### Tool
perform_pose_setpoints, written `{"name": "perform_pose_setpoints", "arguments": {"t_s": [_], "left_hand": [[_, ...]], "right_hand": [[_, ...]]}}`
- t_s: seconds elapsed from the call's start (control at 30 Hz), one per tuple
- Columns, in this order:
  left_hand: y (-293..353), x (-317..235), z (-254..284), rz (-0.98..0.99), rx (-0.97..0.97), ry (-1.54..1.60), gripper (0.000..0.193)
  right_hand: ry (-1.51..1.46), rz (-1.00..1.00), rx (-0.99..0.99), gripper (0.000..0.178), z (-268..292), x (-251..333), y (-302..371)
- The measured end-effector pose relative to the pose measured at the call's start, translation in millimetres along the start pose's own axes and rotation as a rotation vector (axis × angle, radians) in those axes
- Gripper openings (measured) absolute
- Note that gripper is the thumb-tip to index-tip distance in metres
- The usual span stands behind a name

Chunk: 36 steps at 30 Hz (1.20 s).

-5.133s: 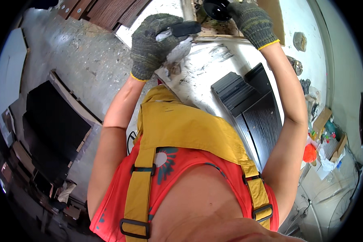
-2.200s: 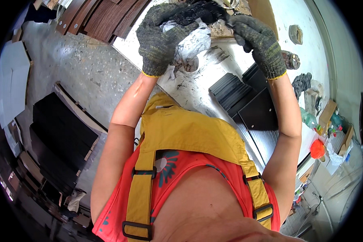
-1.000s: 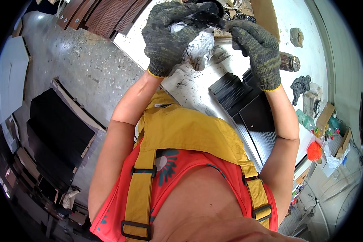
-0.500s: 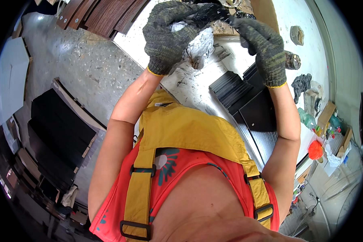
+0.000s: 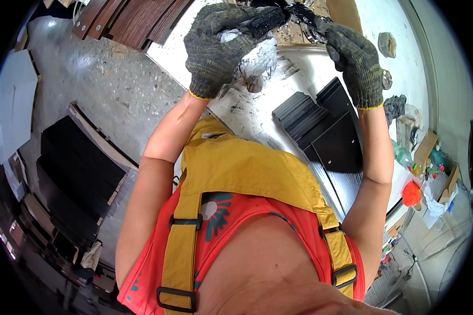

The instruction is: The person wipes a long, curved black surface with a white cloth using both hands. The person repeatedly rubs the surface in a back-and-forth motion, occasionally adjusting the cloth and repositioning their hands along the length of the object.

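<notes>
Both my hands wear dark knitted work gloves and are raised over a white, paint-stained workbench (image 5: 257,123). My left hand (image 5: 220,44) is closed around a crumpled white rag (image 5: 257,60) smeared with black. My right hand (image 5: 355,63) grips the end of a thin black-coated piece (image 5: 276,11) that runs across to the left hand's fingertips at the top edge. What exactly the black piece is cannot be made out.
Black panels (image 5: 326,128) lie stacked on the workbench below my right hand. Dark wood boards (image 5: 126,21) lean at the upper left. More black panels (image 5: 76,173) lie on the concrete floor at left. Small clutter and an orange object (image 5: 411,193) sit at right.
Both hands have risen toward the top of the view, with the rag held throughout. The right hand has moved slightly away from the left, stretching the black piece between them.
</notes>
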<state>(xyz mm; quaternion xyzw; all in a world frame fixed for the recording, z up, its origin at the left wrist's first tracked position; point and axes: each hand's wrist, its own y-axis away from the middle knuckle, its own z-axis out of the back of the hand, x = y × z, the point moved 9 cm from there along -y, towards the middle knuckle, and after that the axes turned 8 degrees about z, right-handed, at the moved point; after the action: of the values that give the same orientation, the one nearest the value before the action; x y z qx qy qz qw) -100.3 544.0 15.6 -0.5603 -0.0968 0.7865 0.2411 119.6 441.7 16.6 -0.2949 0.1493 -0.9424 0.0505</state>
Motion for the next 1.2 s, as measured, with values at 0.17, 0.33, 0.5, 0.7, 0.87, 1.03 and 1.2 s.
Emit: {"name": "perform_pose_setpoints", "arguments": {"t_s": [0.17, 0.33, 0.5, 0.7, 0.87, 1.03, 1.2], "left_hand": [[4, 11, -3, 0.028, 0.035, 0.094, 0.032], [15, 30, -17, -0.108, 0.199, 0.054, 0.035], [17, 37, -17, 0.082, 0.247, 0.128, 0.026], [8, 27, -13, 0.298, 0.171, 0.14, 0.034], [9, 33, -11, 0.278, 0.175, 0.118, 0.034], [11, 28, -13, 0.127, 0.161, -0.038, 0.037], [10, 31, -13, 0.244, 0.155, 0.067, 0.038]], "right_hand": [[0.021, 0.021, -0.065, 0.033, -1, 57, -10], [0.702, 0.515, 0.04, 0.055, -12, 97, -1], [0.629, 0.392, -0.009, 0.053, 7, 79, 2], [-0.063, 0.005, -0.011, 0.031, -4, 47, -5], [-0.498, -0.436, 0.015, 0.023, -12, -9, 9], [-0.385, -0.206, -0.007, 0.025, -17, 30, -2], [-0.182, 0.041, -0.059, 0.025, -6, 23, -7]]}}
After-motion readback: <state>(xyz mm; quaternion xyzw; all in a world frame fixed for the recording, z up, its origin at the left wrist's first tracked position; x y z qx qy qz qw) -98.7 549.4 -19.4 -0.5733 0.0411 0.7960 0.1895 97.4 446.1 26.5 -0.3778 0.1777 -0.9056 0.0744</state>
